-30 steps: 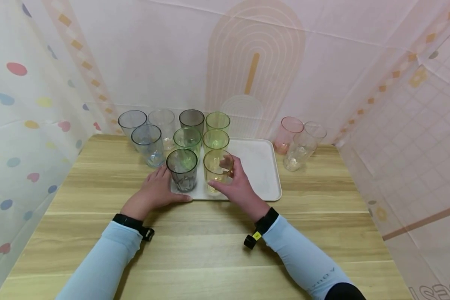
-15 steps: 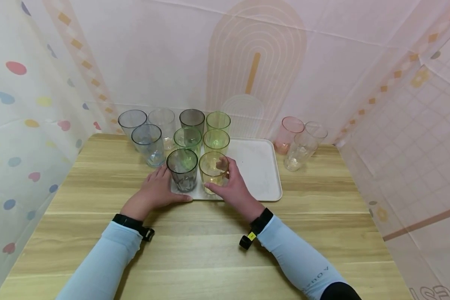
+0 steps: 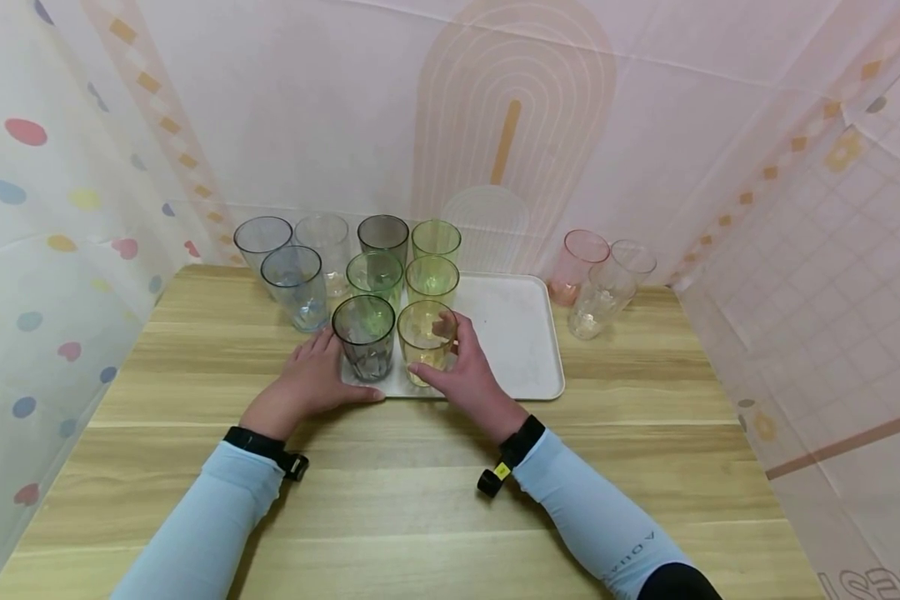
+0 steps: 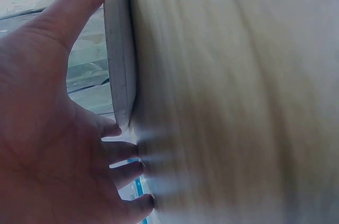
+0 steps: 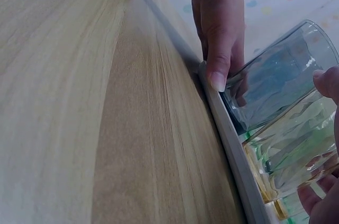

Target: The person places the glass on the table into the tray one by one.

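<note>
Far left of the wooden counter [image 3: 420,492], near its back edge, stand a grey-clear plastic tumbler [image 3: 261,242], a blue-tinted plastic tumbler [image 3: 296,287] and a colourless plastic tumbler [image 3: 322,246]. The left hand [image 3: 307,383] lies flat with fingers spread, its thumb along the front-left rim of the white rectangular plastic tray [image 3: 513,333], gripping nothing. On the tray's left part sits a smoky grey plastic tumbler [image 3: 363,337] just beside that hand, with green plastic tumblers [image 3: 375,279] and a dark one behind it. The right hand [image 3: 468,379] has fingers and thumb wrapped around the yellow-tinted plastic tumbler [image 3: 426,342], upright at the tray's front edge, touching the grey one. Near the counter's back-right corner, off the tray, stand a pink plastic tumbler [image 3: 579,265] and two clear plastic tumblers [image 3: 603,300].
</note>
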`<state>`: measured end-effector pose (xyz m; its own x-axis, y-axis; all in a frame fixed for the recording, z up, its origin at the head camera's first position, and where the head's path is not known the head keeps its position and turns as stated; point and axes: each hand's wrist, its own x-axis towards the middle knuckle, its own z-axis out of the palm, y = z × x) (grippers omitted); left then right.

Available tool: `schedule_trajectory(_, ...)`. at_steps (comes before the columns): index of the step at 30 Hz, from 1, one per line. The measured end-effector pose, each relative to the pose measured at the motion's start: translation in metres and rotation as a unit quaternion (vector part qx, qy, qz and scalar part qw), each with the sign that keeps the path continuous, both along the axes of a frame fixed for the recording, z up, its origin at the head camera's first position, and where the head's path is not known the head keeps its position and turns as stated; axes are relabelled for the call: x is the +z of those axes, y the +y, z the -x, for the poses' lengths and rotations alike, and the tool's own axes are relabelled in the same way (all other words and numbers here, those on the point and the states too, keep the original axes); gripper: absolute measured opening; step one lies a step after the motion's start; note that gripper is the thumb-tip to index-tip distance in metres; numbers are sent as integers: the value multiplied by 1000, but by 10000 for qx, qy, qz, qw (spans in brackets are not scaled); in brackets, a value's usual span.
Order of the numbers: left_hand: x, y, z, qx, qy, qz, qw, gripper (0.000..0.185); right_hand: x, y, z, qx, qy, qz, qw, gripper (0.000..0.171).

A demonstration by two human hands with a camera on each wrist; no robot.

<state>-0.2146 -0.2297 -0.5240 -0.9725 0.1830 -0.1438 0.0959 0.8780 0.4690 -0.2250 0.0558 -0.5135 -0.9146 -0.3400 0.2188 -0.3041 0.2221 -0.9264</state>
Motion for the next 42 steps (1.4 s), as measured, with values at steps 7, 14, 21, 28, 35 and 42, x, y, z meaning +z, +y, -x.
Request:
schedule_trajectory(7,-9,-3,4,19,6,-20,10000,158,3,1,-1,6,-64,-25,10000,92)
schedule_trajectory(14,1,0,0,-14,-140,31,9999,155,5,15,-2,-80,-103,70,9999,96)
schedule_trajectory(21,5,1,-2,-22,-47,20,10000,154,5,62,0,-786,93,720,9943,72)
schedule_trajectory(28,4,2,0,-56,-119,149,9998,154,1,139,27,-2865,592,1279,9476,48)
schedule_trajectory(35,4,2,0,-96,-120,174,9997,155,-1,198,54,-3950,928,956,9090,64)
schedule_trajectory(42,8,5,-1,-84,-143,118,9998,153,-2,212,69,-3617,357,649,9294,81)
